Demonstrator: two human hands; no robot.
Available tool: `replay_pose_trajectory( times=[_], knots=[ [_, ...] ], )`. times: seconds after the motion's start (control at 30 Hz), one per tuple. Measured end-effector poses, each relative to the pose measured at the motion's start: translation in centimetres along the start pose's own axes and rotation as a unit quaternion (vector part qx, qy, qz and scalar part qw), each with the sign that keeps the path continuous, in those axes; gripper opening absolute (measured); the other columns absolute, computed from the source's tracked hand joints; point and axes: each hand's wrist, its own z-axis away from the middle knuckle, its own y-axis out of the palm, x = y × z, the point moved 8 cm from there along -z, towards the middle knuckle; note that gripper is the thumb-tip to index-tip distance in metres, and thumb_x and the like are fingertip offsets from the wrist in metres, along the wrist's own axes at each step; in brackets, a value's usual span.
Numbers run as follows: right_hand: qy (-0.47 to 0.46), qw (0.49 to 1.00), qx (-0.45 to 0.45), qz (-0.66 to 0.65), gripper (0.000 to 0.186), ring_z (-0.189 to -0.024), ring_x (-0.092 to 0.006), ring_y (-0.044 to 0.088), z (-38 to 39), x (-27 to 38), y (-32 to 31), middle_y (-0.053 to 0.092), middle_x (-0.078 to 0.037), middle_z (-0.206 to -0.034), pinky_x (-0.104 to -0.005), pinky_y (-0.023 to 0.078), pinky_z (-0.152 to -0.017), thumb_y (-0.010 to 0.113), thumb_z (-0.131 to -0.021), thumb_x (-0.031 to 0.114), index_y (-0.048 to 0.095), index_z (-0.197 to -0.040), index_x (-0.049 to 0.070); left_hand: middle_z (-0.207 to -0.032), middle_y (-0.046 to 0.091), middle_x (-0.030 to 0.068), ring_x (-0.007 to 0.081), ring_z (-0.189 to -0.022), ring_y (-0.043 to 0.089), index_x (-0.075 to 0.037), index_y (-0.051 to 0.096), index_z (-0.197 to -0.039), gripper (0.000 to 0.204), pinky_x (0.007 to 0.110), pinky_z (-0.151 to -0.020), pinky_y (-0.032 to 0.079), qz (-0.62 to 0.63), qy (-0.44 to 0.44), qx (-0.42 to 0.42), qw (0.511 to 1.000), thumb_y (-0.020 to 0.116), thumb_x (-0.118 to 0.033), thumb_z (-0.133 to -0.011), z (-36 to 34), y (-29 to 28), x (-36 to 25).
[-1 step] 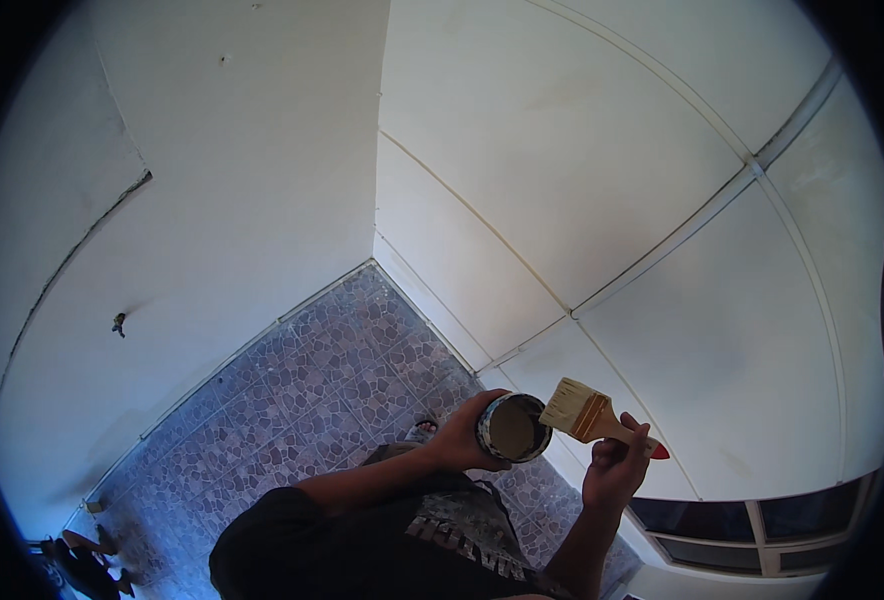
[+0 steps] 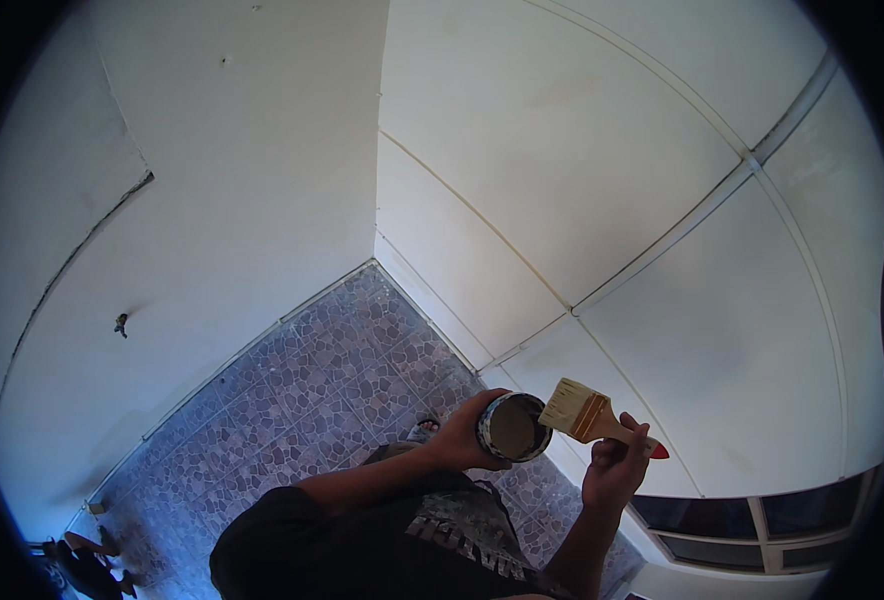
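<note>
The right hand [image 2: 614, 475] is closed around the handle of a wide brush [image 2: 592, 416], while the left hand [image 2: 460, 438] grips the side of an open can [image 2: 545, 437] in front of the person's torso. The brush, its bristles right beside the can's rim, is probably light, with a stiff handle best held near the ferrule and softer, flexible bristles. The can likely weighs more and its smeared rim may be slippery; whether bristles touch it is hard to tell.
</note>
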Motion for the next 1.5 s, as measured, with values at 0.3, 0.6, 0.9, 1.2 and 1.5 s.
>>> replay_pose_trajectory(
  times=[0.3,0.6,0.9,1.2,1.5],
  knots=[
    [-0.002,0.998,0.034,0.059,0.044,-0.058,-0.0088,0.054,9.5,-0.2,-3.7,0.063,-0.002,-0.070,-0.0236,0.037,-0.052,0.065,-0.107,0.040,0.068,-0.120,-0.002,-0.145,0.059,0.0128,0.0263,-0.138,0.056,-0.010,0.035,-0.158,0.120,0.044,-0.114,0.049,-0.022,-0.042,0.005,0.999,0.103,-0.011,-0.059,8.1,0.6,-1.3],
    [-0.103,0.924,0.260,0.260,0.025,-0.068,-0.0111,0.071,15.8,5.0,5.4,0.076,-0.007,-0.082,-0.0247,0.055,-0.061,0.069,-0.105,0.023,0.076,-0.117,0.002,-0.143,0.058,0.0126,0.0286,-0.134,0.058,-0.010,0.042,-0.153,0.113,0.043,-0.114,0.048,-0.040,-0.012,-0.014,0.999,0.103,-0.015,-0.057,10.5,-4.0,-8.1],
    [-0.177,0.837,0.288,0.430,0.019,-0.067,-0.0250,0.076,16.9,0.9,13.5,0.077,-0.012,-0.078,-0.0343,0.057,-0.062,0.071,-0.102,0.023,0.078,-0.109,0.007,-0.142,0.060,0.0131,0.0273,-0.133,0.060,-0.010,0.039,-0.154,0.118,0.042,-0.113,0.050,-0.081,0.052,-0.014,0.995,0.103,-0.012,-0.056,9.9,-8.3,-8.3],
    [-0.152,0.818,0.299,0.467,0.025,-0.066,-0.0281,0.075,15.0,-4.3,23.3,0.074,-0.014,-0.072,-0.0359,0.057,-0.063,0.068,-0.103,0.026,0.079,-0.103,0.003,-0.145,0.058,0.0136,0.0296,-0.136,0.058,-0.010,0.042,-0.153,0.116,0.043,-0.113,0.049,-0.142,0.077,-0.053,0.985,0.102,-0.011,-0.055,7.5,-18.4,-9.2],
    [-0.141,0.821,0.290,0.471,0.028,-0.060,-0.0239,0.072,13.5,-8.3,29.8,0.071,-0.012,-0.066,-0.0353,0.055,-0.060,0.067,-0.103,0.025,0.078,-0.100,0.000,-0.147,0.053,0.0148,0.0326,-0.139,0.054,-0.009,0.045,-0.152,0.114,0.045,-0.116,0.046,-0.172,0.110,-0.068,0.977,0.102,-0.011,-0.053,6.2,-25.2,-9.1]
  ],
)
